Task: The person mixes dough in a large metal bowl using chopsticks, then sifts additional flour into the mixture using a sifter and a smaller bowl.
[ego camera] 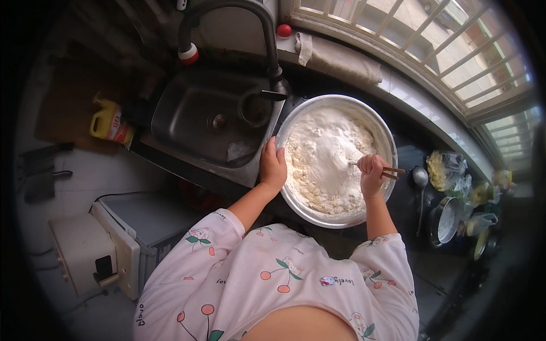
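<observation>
A large round metal basin (318, 218) stands on the dark counter before me. White flour (326, 132) fills it, with pale yellowish, crumbly clumps around the edge. My left hand (273, 164) holds the basin's left rim, its thumb at the inner side. In my right fist (372, 172), over the right part of the basin, is a pair of brown-ended chopsticks (396, 170). Their brown ends stick out to the right past the rim. Toward the middle, their metallic-looking lower part reaches the flour, which hides the tips.
Left of the basin is a metal sink (192, 123) under a curved faucet (273, 47), with a knife (274, 95) at its edge. A metal spoon (420, 179), a small pan (448, 219) and plastic bags (454, 164) lie to the right. A folded cloth (341, 59) rests on the windowsill.
</observation>
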Tool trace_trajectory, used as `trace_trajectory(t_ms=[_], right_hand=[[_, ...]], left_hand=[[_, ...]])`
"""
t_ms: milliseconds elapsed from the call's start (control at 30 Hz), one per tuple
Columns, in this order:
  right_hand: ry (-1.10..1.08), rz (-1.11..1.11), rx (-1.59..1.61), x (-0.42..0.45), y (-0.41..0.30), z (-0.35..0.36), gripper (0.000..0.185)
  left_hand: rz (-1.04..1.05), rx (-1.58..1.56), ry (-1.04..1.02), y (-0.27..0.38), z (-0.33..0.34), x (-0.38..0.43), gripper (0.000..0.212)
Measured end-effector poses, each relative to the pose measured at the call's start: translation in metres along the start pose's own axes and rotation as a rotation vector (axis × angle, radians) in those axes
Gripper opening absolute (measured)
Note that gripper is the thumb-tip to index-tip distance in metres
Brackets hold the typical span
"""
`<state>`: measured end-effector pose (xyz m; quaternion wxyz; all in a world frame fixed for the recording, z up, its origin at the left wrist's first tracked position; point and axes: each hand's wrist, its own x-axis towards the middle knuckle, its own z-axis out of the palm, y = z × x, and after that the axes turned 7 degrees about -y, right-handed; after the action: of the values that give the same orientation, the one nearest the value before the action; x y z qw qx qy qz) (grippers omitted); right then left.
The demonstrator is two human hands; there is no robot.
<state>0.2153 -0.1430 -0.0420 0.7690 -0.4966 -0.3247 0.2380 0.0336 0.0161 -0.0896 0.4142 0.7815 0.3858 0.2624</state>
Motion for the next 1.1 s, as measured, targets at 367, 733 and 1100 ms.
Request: trace_trajectory(t_ms=[367,733,1100], right_hand=[[-0.272,-0.091,-0.541,-0.032,-0.005,0.067,0.035],[-0.125,0.129,0.1,0.088,0.041,0.063,0.035],[0.01,0.149,0.048,0.045,-0.003,-0.031,0.037]], left_hand=[[-0.037,0.001,-0.019,-0.002,-0.004,0.001,0.038],[0.001,0.003,0.031,-0.004,-0.002,-0.002,0.036],[-0.073,-0.027,0.053,-0.002,0.0,-0.002,0.035]])
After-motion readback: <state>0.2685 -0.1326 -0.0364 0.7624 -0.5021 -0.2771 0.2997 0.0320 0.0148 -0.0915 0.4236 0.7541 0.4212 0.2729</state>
